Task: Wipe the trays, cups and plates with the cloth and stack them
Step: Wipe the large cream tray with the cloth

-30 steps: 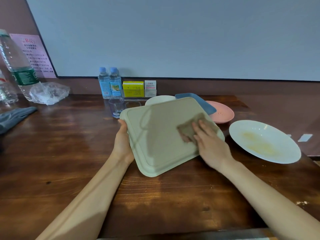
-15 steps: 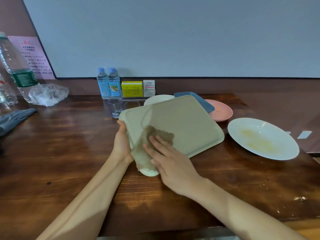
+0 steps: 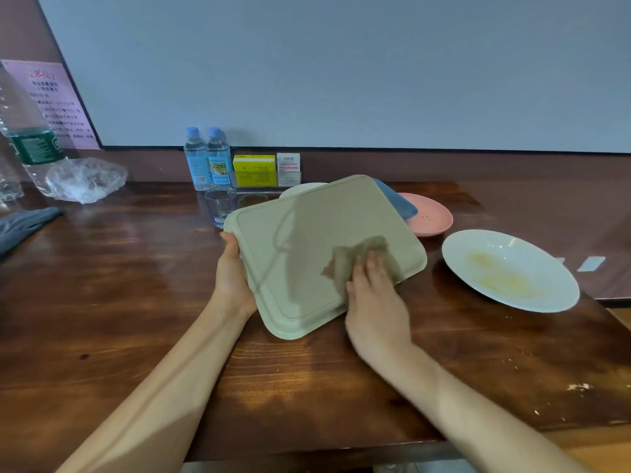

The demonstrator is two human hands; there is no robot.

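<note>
Trouble in the head view would most likely start at the beige tray [image 3: 307, 247], which the left hand [image 3: 232, 278] grips by its left rim, thumb on top and fingers hidden beneath; the tray seems to rest on its near corner with the far end raised over other dishes. The right hand [image 3: 375, 302] lies with fingers flat on the brown cloth [image 3: 358, 257], pressing it against the tray's right side, though blur hides the fingertips. A hard sideways push there could twist the tray out of the one-handed grip; its far edge could then knock the glass cup [image 3: 220, 206] just beside its left corner, or scrape the blue tray [image 3: 399, 203] behind it. A long stroke to the right could run the cloth off the edge toward the white plate [image 3: 508, 268], whose yellowish smear would dirty the cloth.

Counted:
- two trays, beige and blue;
- three plates, the smeared white one, a pink plate [image 3: 430, 216] and a pale plate [image 3: 300, 189] mostly hidden behind the tray;
- two glass cups, the second cup [image 3: 252, 199] faint;
- two small bottles [image 3: 208, 158] and one large bottle [image 3: 27, 131];
- two boxes [image 3: 266, 169];
- one grey cloth [image 3: 24, 223] at the table's [image 3: 136, 302] left edge.
</note>
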